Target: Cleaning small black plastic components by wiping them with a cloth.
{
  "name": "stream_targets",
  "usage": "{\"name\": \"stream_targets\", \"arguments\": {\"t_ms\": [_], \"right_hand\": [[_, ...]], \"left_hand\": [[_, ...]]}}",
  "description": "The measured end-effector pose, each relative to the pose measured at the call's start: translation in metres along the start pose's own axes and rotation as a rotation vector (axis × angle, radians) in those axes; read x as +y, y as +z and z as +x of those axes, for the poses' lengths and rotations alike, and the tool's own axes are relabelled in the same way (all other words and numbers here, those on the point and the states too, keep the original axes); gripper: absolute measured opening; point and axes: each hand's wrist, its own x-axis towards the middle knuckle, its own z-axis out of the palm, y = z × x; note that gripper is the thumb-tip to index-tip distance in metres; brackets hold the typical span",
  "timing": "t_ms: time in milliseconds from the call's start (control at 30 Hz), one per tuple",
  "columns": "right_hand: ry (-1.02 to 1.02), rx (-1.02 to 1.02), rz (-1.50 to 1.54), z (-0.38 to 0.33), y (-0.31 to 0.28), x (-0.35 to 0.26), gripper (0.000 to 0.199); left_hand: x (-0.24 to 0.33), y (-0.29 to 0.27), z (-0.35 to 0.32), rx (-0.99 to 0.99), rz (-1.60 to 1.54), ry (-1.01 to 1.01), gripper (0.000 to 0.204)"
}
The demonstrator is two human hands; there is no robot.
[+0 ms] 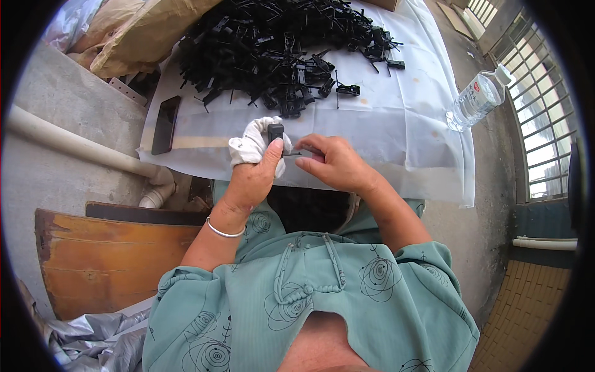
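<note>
Part (276,131), black, held over the desk (403,139): slip hazard.
We note left hand (263,157) closed on it, thumb against gloved fingers; right hand (339,163) has fingers slightly parted at its thin stem (293,154), contact unclear. Loose glove (243,150) fabric could, we judge, weaken the grip.

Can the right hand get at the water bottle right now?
Probably yes, with a stretch: only white sheet shows between the right hand and water bottle. The left hand holds a black part.
</note>
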Motion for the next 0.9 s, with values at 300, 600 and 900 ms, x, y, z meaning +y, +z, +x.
{"name": "stream_targets", "arguments": {"t_ms": [300,600,900], "right_hand": [[-0.167,0.127,0.130,0.002,-0.001,0.000,0.010],[-0.211,0.054,0.106,0.006,0.008,-0.001,0.020],[-0.105,0.025,0.200,0.015,0.028,0.000,0.022]], "left_hand": [[0.009,0.002,-0.006,-0.260,0.010,-0.164,0.034],[-0.004,0.008,-0.002,-0.101,0.479,0.241,0.027],[-0.011,0.001,-0.012,0.000,0.588,0.261,0.027]]}}
